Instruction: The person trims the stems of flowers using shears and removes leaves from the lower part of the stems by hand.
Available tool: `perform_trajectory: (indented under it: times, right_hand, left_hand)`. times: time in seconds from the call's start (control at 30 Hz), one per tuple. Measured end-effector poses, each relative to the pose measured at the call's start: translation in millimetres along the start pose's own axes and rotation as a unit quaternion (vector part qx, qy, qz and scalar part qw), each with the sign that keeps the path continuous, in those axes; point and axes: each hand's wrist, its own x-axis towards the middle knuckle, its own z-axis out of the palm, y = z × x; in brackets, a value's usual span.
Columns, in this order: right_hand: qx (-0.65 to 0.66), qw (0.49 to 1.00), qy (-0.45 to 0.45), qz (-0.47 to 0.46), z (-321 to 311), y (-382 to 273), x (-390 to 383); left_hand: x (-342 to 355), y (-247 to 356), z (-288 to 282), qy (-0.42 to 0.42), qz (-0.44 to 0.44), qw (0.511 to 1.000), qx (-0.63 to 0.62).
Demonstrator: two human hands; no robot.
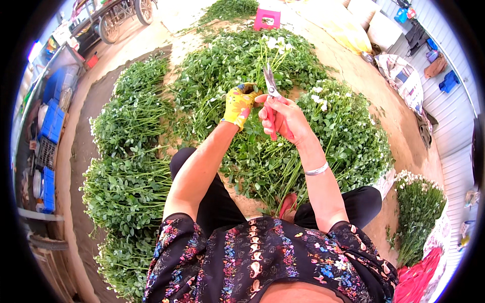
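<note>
My left hand [239, 105], in a yellow floral glove, is curled closed around a green stem at the middle of the view. Its fingertips are partly hidden. The stem seems to run up to a cluster of white flowers [277, 44] above the hand. Close beside it, my right hand [284, 117] is bare and grips red-handled pruning shears [270, 83], their metal blades pointing up and slightly parted near the stem. Beneath both hands spreads a large heap of cut leafy stems [214, 65], with more white blooms at its right side.
Bundles of leafy stems [129, 184] lie in a row on a dark mat at the left. At lower right is a bunch of white flowers [417, 212] beside red material [417, 278]. A pink stool [267, 19] stands beyond the heap; blue crates [52, 121] are far left.
</note>
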Motion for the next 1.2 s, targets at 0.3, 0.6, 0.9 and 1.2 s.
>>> perform_trajectory:
  times: [0.3,0.6,0.9,1.2]
  right_hand:
    - [-0.019,1.000,0.006,-0.002,-8,4,6]
    - [0.000,1.000,-0.022,-0.014,-2,11,-12]
    - [0.057,0.997,-0.052,-0.020,3,4,-9]
    - [0.089,0.992,-0.087,-0.022,11,5,-3]
  left_hand:
    - [6,-9,-4,0.021,0.032,0.997,0.070]
    - [-3,9,-1,0.016,-0.010,0.999,-0.041]
    - [-3,14,1,0.003,-0.015,0.999,-0.037]
    - [6,-4,-8,-0.025,-0.018,0.991,-0.127]
